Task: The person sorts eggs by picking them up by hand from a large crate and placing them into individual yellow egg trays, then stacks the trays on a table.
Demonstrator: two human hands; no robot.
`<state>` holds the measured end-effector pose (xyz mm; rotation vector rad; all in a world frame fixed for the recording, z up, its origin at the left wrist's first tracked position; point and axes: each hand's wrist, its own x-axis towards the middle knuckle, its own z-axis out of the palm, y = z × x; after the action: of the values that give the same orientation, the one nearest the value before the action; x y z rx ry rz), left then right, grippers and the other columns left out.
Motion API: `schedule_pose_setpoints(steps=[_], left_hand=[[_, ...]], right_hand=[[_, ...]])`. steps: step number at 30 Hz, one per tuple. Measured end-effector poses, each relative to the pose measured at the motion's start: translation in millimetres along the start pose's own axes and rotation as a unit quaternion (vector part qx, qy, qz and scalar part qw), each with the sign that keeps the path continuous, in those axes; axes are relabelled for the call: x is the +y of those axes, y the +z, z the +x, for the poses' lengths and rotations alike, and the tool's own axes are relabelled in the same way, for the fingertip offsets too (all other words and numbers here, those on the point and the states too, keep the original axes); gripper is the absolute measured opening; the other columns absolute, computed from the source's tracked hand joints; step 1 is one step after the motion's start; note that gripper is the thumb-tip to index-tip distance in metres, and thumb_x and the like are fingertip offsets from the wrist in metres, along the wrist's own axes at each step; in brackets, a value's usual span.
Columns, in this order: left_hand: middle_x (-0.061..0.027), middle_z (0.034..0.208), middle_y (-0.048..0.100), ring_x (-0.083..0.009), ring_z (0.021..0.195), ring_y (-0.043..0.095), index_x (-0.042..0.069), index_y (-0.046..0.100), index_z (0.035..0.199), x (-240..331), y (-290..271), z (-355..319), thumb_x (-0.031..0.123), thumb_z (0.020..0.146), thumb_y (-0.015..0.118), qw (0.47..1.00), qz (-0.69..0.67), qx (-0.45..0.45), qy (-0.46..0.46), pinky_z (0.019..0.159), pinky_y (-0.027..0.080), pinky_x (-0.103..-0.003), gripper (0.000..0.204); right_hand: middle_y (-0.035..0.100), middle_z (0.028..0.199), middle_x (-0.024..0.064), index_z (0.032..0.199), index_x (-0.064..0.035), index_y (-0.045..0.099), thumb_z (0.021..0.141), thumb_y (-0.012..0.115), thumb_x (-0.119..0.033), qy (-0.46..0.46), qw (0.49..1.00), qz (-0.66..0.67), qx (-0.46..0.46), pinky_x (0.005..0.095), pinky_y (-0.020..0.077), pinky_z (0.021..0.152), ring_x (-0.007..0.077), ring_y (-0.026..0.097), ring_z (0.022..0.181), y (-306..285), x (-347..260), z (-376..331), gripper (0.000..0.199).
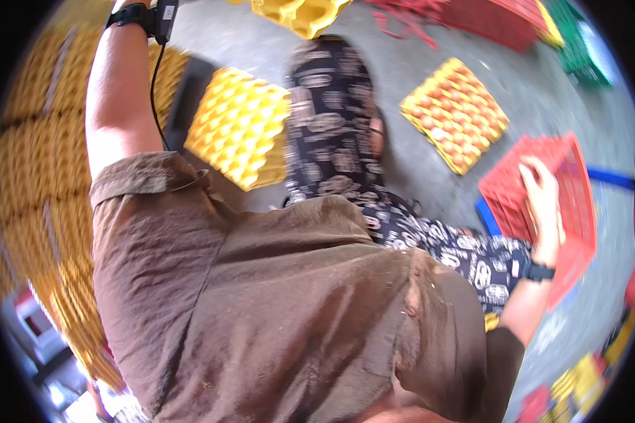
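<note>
My right hand (pixel 541 201) is over a red plastic crate (pixel 577 204) on the right, its fingers loosely bent and apart. I see nothing held in it; whether the fingertips touch the crate wall is hard to tell. My left arm reaches up to the top left, and the hand itself is cut off by the picture's edge beyond a black wrist strap (pixel 128 15) with a cabled device. Below that arm lies a stack of yellow egg trays (pixel 240 127). Ahead on the floor, brown eggs (pixel 456 116) fill a yellow egg tray (pixel 430 144).
Tall stacks of yellow egg trays (pixel 42 162) stand along the left. Another yellow tray (pixel 300 14) shows at the top edge. Farther off are a red crate (pixel 501 21) beside loose red strips (pixel 402 25), and a green crate (pixel 582 49). My patterned trouser leg (pixel 331 120) stretches between the trays.
</note>
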<state>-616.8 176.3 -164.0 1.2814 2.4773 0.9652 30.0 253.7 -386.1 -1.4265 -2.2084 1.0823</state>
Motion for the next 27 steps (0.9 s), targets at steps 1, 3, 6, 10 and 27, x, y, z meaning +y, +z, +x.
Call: schedule_pose_setpoints(steps=[1, 3, 6, 10, 27], left_hand=[[0.0051, 0.056, 0.039, -0.0087, 0.041, 0.031, 0.016, 0.053, 0.079, -22, -31, -19, 0.02, 0.092, 0.054, 0.998, 0.042, 0.004, -0.041, 0.039, 0.024, -0.027, 0.014], [0.0067, 0.057, 0.038, -0.0083, 0.041, 0.03, 0.018, 0.052, 0.081, -100, -79, -44, 0.019, 0.091, 0.055, 0.993, 0.05, -0.021, -0.107, 0.04, 0.023, -0.026, 0.01], [-0.0081, 0.098, 0.069, -0.0197, 0.087, 0.064, 0.011, 0.066, 0.107, -239, -85, -104, 0.028, 0.091, 0.057, 0.963, 0.12, -0.032, -0.238, 0.074, 0.052, -0.035, 0.025], [-0.0008, 0.092, 0.063, -0.0141, 0.077, 0.055, 0.01, 0.063, 0.114, -385, -36, -201, 0.019, 0.093, 0.058, 0.919, -0.002, -0.114, -0.377, 0.067, 0.047, -0.03, 0.024], [-0.0142, 0.145, 0.04, -0.0304, 0.127, 0.046, 0.014, 0.045, 0.138, -357, 65, -196, 0.02, 0.085, 0.064, 0.885, 0.393, -0.054, -0.243, 0.102, 0.041, -0.042, 0.056]], right_hand=[[0.065, 0.094, 0.0033, 0.109, 0.0015, 0.064, 0.09, 0.062, -0.007, 0.015, 0.999, 0.023, -0.021, 0.024, 0.0489, 0.072, 0.0082, 0.058, 0.076, 3, 2, 1, 0.02], [0.066, 0.094, 0.004, 0.109, 0.002, 0.064, 0.09, 0.063, -0.006, -0.061, 0.996, -0.048, -0.035, 0.0242, 0.0488, 0.074, 0.0091, 0.059, 0.079, 10, 12, 5, 0.021], [0.064, 0.088, 0.0027, 0.109, -0.0008, 0.064, 0.091, 0.062, -0.007, 0.083, 0.99, 0.002, -0.114, 0.0218, 0.0496, 0.067, 0.008, 0.058, 0.072, 16, 24, 12, 0.019], [0.063, 0.082, 0.0016, 0.108, -0.0023, 0.063, 0.092, 0.06, -0.007, 0.148, 0.983, 0.017, -0.107, 0.0192, 0.0499, 0.06, 0.0068, 0.059, 0.069, 20, 53, 13, 0.016], [0.062, 0.082, 0.0007, 0.111, -0.0033, 0.062, 0.094, 0.059, -0.008, 0.187, 0.975, 0.067, -0.1, 0.0195, 0.0484, 0.06, 0.0074, 0.057, 0.066, 40, 62, 29, 0.018]])
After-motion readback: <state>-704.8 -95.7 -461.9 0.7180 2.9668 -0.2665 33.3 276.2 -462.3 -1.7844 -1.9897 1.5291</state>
